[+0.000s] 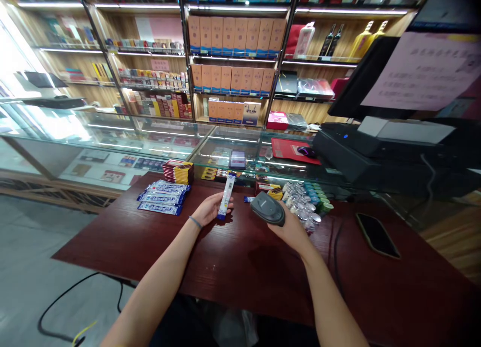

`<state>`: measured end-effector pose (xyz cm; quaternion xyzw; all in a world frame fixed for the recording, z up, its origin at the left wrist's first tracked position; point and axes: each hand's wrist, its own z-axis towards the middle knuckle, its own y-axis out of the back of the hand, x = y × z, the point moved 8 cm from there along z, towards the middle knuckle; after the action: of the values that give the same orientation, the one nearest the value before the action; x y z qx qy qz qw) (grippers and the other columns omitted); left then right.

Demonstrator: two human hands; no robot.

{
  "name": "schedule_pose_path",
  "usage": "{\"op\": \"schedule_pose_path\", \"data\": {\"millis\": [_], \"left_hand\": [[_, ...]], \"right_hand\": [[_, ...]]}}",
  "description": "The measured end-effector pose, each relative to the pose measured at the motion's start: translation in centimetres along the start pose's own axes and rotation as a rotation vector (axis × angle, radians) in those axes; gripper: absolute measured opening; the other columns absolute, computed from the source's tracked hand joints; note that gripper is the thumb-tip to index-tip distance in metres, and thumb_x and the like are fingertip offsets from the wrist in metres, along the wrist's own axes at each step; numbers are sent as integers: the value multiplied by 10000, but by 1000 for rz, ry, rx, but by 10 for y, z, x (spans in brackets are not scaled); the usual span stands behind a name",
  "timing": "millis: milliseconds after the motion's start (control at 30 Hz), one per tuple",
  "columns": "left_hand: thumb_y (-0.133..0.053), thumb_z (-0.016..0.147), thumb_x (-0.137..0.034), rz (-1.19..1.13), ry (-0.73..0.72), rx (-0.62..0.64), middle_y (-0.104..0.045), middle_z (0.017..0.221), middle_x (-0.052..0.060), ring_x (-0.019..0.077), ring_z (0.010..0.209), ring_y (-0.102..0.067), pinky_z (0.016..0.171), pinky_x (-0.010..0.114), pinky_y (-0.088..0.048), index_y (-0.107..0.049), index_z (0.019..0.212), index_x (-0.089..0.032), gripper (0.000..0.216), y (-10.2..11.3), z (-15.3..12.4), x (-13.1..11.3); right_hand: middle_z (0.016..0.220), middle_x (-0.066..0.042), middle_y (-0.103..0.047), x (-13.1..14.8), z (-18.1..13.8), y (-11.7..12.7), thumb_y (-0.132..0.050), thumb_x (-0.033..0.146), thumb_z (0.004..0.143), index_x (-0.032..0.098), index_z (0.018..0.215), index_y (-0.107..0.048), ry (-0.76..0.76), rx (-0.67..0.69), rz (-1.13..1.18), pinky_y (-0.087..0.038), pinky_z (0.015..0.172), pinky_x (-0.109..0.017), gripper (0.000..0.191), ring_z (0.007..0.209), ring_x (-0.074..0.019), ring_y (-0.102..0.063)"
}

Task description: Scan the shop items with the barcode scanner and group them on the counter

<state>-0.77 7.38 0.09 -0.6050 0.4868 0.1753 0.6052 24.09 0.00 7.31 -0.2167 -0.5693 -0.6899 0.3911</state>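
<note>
Over the dark red table [221, 267], my left hand [210, 209] is closed on a slim blue-and-white packet [226, 196], held nearly upright with what looks like a barcode side facing me. My right hand [289, 227] grips a dark grey barcode scanner [268, 208], its head tilted toward the packet. The two do not touch. Left of my left hand lies a pile of similar blue-and-white packets [161, 197]. Behind that pile stands a stack of red and yellow boxes [178, 171]. Another blue packet [248, 199] lies partly hidden behind the scanner.
Several silver-topped small cans [300, 202] and green tubes [319, 197] stand right of the scanner. A phone [378, 234] lies at the right. Beyond the table is a glass display counter [210, 136] with a mouse [306, 151] and a monitor [368, 76].
</note>
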Motion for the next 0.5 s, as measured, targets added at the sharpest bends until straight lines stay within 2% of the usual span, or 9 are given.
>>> {"op": "schedule_pose_path", "data": {"millis": [133,233,367,500], "left_hand": [[-667,917,-274,1,-33,1,-706,1149,167,210,877,-725,738,339,-631,-651,1179,-129,300,-2,-1,-3],[-707,882,-253,10,-119,-69,-701,1148,156,204,897,-721,739,335,-629,-643,1184,-132,331,-1,-3,-16],[-793,797,-298,46,-354,-201,-695,1122,106,210,932,-717,764,368,-628,-603,1216,-183,474,6,-14,-58],[-817,743,-386,231,-589,-323,-694,1092,78,225,958,-713,773,368,-616,-576,1257,-212,593,25,-40,-109]], "right_hand": [[1121,-74,-740,-4,1,-2,-692,278,745,250,1340,-495,-11,3,-16,-520,940,-410,627,1076,-288,-696],[1138,-80,-736,-5,2,-4,-681,295,751,243,1315,-511,8,-2,3,-523,933,-407,591,1062,-284,-699],[1157,-85,-730,-4,3,-1,-663,308,767,233,1326,-522,52,-53,18,-522,923,-400,581,1057,-279,-696],[1077,-80,-748,-9,3,-3,-677,354,780,224,1326,-521,33,-40,7,-553,827,-378,582,945,-273,-723]]}}
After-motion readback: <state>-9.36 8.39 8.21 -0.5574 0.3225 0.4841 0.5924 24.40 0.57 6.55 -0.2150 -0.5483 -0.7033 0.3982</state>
